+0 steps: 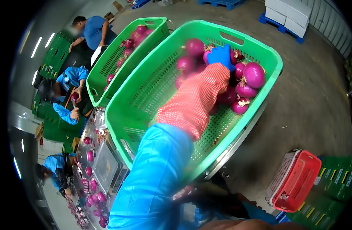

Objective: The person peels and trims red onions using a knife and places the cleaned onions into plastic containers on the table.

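Note:
My left hand, in a blue glove with a red-checked oversleeve over a blue sleeve, reaches into the far end of a large green basket. It touches the red onions heaped there, some with dry tops and roots. The back of the glove faces me and its fingers are mostly hidden, so whether they grip an onion is unclear. More onions lie to the right of the hand. The near part of the basket floor shows bare perforated plastic. My right hand is out of view.
Another green basket of onions stands on the left. Beside it, a metal table carries a scale and loose onions. Several co-workers stand at left, one holding an onion. A red basket and green crates are at lower right.

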`<state>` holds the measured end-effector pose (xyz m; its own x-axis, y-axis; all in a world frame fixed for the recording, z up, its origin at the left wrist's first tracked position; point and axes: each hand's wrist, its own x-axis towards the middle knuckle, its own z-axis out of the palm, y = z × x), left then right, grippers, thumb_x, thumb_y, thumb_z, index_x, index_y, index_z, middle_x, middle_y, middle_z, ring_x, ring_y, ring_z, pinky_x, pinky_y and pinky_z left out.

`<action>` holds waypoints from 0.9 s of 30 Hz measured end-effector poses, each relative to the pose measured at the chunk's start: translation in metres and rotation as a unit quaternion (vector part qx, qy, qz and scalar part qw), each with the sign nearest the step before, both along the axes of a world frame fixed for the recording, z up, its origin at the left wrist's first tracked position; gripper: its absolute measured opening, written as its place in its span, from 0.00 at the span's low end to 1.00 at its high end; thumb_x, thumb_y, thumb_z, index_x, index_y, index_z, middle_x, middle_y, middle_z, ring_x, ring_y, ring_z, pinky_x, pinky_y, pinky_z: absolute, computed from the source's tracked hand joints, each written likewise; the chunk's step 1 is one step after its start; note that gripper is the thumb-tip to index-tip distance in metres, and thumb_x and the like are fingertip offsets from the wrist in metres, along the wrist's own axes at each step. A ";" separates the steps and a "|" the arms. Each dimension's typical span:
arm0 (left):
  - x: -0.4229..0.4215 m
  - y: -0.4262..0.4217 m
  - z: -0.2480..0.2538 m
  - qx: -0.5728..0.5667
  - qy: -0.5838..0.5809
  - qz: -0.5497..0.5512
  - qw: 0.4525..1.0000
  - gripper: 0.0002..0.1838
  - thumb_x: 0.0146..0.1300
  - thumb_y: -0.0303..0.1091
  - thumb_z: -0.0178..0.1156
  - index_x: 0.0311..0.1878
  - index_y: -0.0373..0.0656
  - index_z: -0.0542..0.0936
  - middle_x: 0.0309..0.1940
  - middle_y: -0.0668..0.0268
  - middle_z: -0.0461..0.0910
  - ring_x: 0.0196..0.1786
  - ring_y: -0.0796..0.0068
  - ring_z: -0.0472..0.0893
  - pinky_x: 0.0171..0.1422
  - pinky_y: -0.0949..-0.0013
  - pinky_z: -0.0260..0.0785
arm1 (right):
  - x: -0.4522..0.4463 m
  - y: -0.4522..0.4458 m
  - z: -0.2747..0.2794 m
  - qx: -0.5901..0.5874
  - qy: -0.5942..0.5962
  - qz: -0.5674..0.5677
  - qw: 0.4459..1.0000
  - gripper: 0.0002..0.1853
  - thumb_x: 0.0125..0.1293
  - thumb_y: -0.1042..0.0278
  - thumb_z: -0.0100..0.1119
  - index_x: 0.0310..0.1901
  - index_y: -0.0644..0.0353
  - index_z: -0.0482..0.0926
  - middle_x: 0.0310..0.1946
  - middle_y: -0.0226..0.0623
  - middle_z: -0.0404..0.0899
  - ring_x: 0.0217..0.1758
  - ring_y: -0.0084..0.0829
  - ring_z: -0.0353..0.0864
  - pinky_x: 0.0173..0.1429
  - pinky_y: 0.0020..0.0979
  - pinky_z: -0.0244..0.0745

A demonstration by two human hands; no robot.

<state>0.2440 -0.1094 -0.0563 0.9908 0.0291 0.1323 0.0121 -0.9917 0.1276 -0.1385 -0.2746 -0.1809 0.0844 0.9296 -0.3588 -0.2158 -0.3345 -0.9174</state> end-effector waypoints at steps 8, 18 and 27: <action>-0.029 0.060 0.006 -0.319 -0.057 -0.037 0.945 0.42 0.53 0.38 0.73 0.69 0.39 0.64 0.62 0.47 0.73 0.64 0.54 0.75 0.66 0.58 0.72 | -0.037 0.038 0.044 -0.003 0.187 -0.115 0.976 0.27 0.73 0.49 0.54 0.66 0.58 0.71 0.54 0.43 0.81 0.55 0.32 0.80 0.59 0.34 0.74; -0.064 0.086 -0.028 -0.304 -0.025 -0.095 0.948 0.51 0.47 0.47 0.75 0.73 0.42 0.61 0.63 0.46 0.71 0.64 0.49 0.75 0.68 0.56 0.70 | -0.070 0.063 -0.011 0.094 -0.191 -0.024 0.977 0.24 0.76 0.60 0.50 0.70 0.52 0.65 0.54 0.48 0.80 0.53 0.40 0.82 0.58 0.39 0.74; -0.013 0.001 -0.004 -0.003 0.014 -0.014 1.000 0.48 0.51 0.47 0.70 0.75 0.54 0.59 0.66 0.48 0.68 0.68 0.48 0.70 0.69 0.52 0.67 | -0.043 0.039 -0.039 0.090 -0.119 -0.052 0.987 0.20 0.77 0.57 0.49 0.64 0.55 0.72 0.52 0.47 0.81 0.53 0.37 0.81 0.58 0.36 0.73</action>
<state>0.2310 -0.1081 -0.0607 0.9945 0.0020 0.1048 -0.0122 -0.9908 0.1346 -0.1814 -0.2354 -0.2196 0.2443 0.9584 -0.1475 -0.0118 -0.1492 -0.9887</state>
